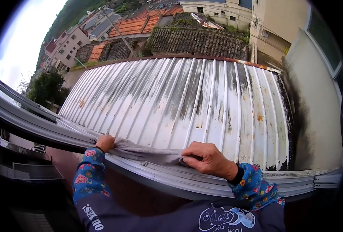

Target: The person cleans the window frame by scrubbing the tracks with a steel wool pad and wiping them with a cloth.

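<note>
A grey cloth is stretched between my two hands, lying along the outer side of the white window frame. My left hand is closed on the cloth's left end, close to the edge of the sliding sash. At the other end, my right hand pinches the cloth between thumb and curled fingers, just above the sill track. Both forearms wear blue flowered sleeves with dark cuffs. The cloth sags slightly in the middle; its lower edge is partly hidden behind the frame.
Beyond the sill slopes a ribbed white metal roof with rust and dark stains. A stained wall rises on the right. The sliding window sash stands at the left. Tiled roofs lie farther out.
</note>
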Demonstrator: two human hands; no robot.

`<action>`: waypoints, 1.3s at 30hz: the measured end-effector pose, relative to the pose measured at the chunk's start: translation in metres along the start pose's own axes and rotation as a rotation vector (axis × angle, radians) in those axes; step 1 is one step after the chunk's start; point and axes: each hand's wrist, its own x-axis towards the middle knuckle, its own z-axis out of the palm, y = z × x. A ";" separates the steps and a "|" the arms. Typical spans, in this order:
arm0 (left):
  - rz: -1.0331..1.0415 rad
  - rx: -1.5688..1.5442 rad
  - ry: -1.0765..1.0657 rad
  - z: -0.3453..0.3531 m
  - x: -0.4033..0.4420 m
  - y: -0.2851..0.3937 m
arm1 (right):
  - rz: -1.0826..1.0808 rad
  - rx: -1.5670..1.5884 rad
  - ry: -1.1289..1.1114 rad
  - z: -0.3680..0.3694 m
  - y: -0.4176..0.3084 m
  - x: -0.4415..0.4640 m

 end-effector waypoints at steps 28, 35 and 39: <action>-0.434 -0.674 1.000 0.025 -0.074 0.168 | -0.005 -0.097 -0.507 0.054 0.013 -0.007; -0.310 -0.916 0.999 -0.020 -0.089 0.306 | 0.014 -0.070 -0.532 0.126 0.057 0.121; -0.035 -1.028 0.737 -0.056 -0.093 0.343 | -0.129 -0.269 -0.507 0.234 0.123 0.206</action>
